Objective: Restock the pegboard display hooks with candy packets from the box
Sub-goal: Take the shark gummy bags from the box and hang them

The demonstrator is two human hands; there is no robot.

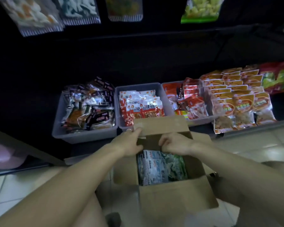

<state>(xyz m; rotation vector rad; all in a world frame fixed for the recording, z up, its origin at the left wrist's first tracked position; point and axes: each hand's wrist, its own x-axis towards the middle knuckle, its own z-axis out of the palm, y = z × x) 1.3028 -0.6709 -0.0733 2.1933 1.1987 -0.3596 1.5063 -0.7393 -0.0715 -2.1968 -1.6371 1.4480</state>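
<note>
your left hand [129,143] grips the left edge of the far flap [161,126] of the cardboard box [175,199], and your right hand [175,144] curls over that flap's inner edge, so both are grasping cardboard, most likely to fold it back and clear the opening. the candy packets [161,167] lie inside the box, stacked flat just near of your hands, none lifted yet. the box sits on the tiled floor [252,148] in front of the shelf (handy, but low). beyond it stand grey bins [82,136] of dark and red snack packs, with orange packs [236,99] lined up to the right. hanging bags [82,12] show at the far top; the hooks themselves are lost in the dark. the raised flap stands between you and the bins.
</note>
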